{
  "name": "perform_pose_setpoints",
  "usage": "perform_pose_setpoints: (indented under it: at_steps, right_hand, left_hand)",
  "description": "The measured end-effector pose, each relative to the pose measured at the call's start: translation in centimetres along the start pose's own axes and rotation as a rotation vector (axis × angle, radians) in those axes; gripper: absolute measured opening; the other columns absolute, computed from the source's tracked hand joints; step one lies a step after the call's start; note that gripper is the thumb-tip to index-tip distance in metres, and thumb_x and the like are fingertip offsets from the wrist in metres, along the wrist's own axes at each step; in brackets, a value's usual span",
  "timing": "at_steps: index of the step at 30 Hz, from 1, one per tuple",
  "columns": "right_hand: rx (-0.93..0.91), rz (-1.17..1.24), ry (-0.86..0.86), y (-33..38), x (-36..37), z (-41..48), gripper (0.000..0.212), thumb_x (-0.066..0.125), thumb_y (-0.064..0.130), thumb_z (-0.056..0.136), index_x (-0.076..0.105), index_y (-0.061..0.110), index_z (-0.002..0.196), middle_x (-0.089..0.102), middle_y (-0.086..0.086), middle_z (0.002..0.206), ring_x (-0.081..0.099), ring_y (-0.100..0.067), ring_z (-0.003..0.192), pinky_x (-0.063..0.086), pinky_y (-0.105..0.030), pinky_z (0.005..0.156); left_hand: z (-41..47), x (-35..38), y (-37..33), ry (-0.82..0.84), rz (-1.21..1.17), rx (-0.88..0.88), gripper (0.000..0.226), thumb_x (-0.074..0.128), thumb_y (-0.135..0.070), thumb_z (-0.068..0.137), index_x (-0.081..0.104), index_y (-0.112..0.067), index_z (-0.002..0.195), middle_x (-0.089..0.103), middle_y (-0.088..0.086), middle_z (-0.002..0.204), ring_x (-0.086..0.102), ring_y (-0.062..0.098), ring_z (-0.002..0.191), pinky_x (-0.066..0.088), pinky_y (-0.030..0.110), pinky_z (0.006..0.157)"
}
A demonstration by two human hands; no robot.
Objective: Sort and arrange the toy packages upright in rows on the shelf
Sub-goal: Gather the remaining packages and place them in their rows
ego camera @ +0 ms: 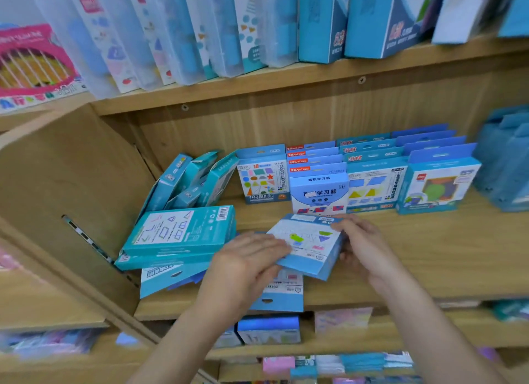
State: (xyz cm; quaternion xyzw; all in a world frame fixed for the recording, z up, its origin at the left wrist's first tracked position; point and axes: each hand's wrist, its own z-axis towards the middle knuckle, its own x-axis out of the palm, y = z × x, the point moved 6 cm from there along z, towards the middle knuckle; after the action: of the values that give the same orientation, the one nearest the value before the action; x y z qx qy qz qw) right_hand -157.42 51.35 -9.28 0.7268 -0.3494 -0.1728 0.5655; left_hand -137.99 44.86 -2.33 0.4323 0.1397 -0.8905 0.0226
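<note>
A flat blue toy package [307, 245] with a white printed face is held just above the wooden shelf [429, 255] by both hands. My left hand [249, 257] grips its left edge, fingers over the top. My right hand [363, 243] grips its right side. Another blue package [282, 296] lies flat under it at the shelf's front edge. To the left, teal packages [183, 232] lie stacked flat. Behind, rows of packages [357, 180] stand upright. Several teal boxes [194, 180] lean at the back left.
A wooden side panel [65, 189] closes the shelf on the left. The shelf above [286, 80] carries clear cases and blue boxes. Dark blue bags [506, 160] stand at the far right. Lower shelves [269, 329] hold more packages. Bare shelf board lies right of my hands.
</note>
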Motion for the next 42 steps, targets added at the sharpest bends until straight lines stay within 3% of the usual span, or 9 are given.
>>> perform_pose_setpoints:
  at_steps: [5, 10, 13, 18, 22, 29, 34, 37, 42]
  right_hand:
    - [0.094, 0.242, 0.014, 0.9, -3.6, -1.7, 0.013, 0.053, 0.011, 0.085, 0.067, 0.010, 0.086, 0.067, -0.002, 0.057, 0.059, -0.017, 0.048, 0.044, -0.018, 0.046]
    - [0.178, 0.260, 0.109, 1.0, -4.8, -2.9, 0.032, 0.053, 0.011, 0.082, 0.067, 0.014, 0.053, 0.062, 0.000, 0.049, 0.054, -0.010, 0.036, 0.041, -0.013, 0.036]
    - [0.166, 0.202, 0.168, 1.1, -5.5, -2.9, 0.019, 0.049, 0.019, 0.092, 0.065, 0.009, 0.088, 0.068, -0.007, 0.063, 0.059, -0.013, 0.045, 0.044, -0.016, 0.037]
    - [-0.072, -0.023, 0.161, 3.9, -9.5, -1.9, 0.054, 0.048, 0.067, 0.078, 0.064, 0.031, 0.114, 0.071, 0.009, 0.109, 0.066, -0.015, 0.103, 0.055, -0.041, 0.077]
    - [-0.275, -0.133, 0.169, 6.9, -10.9, -2.1, 0.018, 0.058, 0.037, 0.088, 0.067, 0.030, 0.101, 0.073, 0.016, 0.098, 0.067, -0.003, 0.096, 0.051, -0.023, 0.084]
    - [-0.387, -0.299, 0.198, 6.9, -14.4, 0.0, 0.022, 0.058, 0.006, 0.090, 0.066, 0.020, 0.105, 0.073, 0.011, 0.098, 0.066, 0.001, 0.090, 0.051, -0.013, 0.077]
    - [-0.419, -0.556, 0.175, 4.8, -16.3, 1.5, 0.043, 0.072, 0.004, 0.079, 0.058, 0.031, 0.110, 0.070, 0.016, 0.103, 0.065, 0.000, 0.095, 0.053, -0.031, 0.087]
    - [-0.486, -0.504, 0.200, 5.0, -16.0, 1.4, 0.047, 0.075, 0.010, 0.078, 0.052, 0.037, 0.109, 0.064, 0.021, 0.108, 0.062, 0.003, 0.097, 0.054, -0.025, 0.083]
    - [-0.737, -0.659, 0.222, 7.6, -14.3, 0.1, 0.100, 0.076, 0.011, 0.076, 0.014, 0.063, 0.134, 0.033, 0.027, 0.138, 0.035, 0.001, 0.131, 0.040, -0.035, 0.105]
  left_hand:
    - [2.8, -1.4, -0.3, 0.063, -0.358, -0.241, 0.058, 0.085, -0.030, 0.063, 0.063, -0.036, 0.117, 0.058, -0.024, 0.123, 0.047, -0.003, 0.122, 0.035, 0.017, 0.104]
    - [4.8, 0.5, -2.9, 0.133, -0.441, -0.143, 0.055, 0.080, -0.010, 0.070, 0.061, -0.034, 0.116, 0.061, -0.017, 0.122, 0.052, 0.007, 0.122, 0.043, 0.031, 0.101]
    - [6.0, 1.8, -3.8, 0.137, -0.436, -0.233, 0.039, 0.074, -0.028, 0.078, 0.061, -0.034, 0.114, 0.067, -0.018, 0.111, 0.063, 0.004, 0.104, 0.052, 0.031, 0.086]
    - [7.1, 5.3, -4.3, 0.000, -0.833, -0.724, 0.017, 0.061, -0.022, 0.088, 0.059, -0.020, 0.105, 0.075, -0.001, 0.089, 0.071, 0.010, 0.080, 0.055, 0.023, 0.063]
    - [7.8, 7.9, -5.9, -0.005, -0.891, -0.792, 0.015, 0.057, -0.022, 0.091, 0.060, -0.015, 0.104, 0.075, 0.000, 0.083, 0.072, 0.016, 0.078, 0.057, 0.025, 0.062]
    - [8.2, 12.5, -6.7, 0.028, -0.760, -0.846, 0.017, 0.059, -0.022, 0.091, 0.059, -0.026, 0.107, 0.074, -0.009, 0.093, 0.070, 0.007, 0.086, 0.057, 0.035, 0.077]
    - [6.8, 15.1, -6.9, 0.051, -0.566, -0.848, 0.030, 0.060, -0.015, 0.091, 0.053, -0.037, 0.111, 0.068, -0.025, 0.103, 0.063, -0.004, 0.098, 0.053, 0.037, 0.089]
    - [6.9, 14.8, -7.3, -0.017, -0.539, -0.825, 0.045, 0.064, -0.011, 0.088, 0.048, -0.033, 0.124, 0.065, -0.024, 0.107, 0.059, -0.011, 0.098, 0.052, 0.018, 0.081]
    - [6.9, 14.1, -7.3, -0.073, -0.575, -0.827, 0.052, 0.065, -0.009, 0.087, 0.045, -0.031, 0.130, 0.064, -0.018, 0.113, 0.059, -0.010, 0.101, 0.051, 0.011, 0.073]
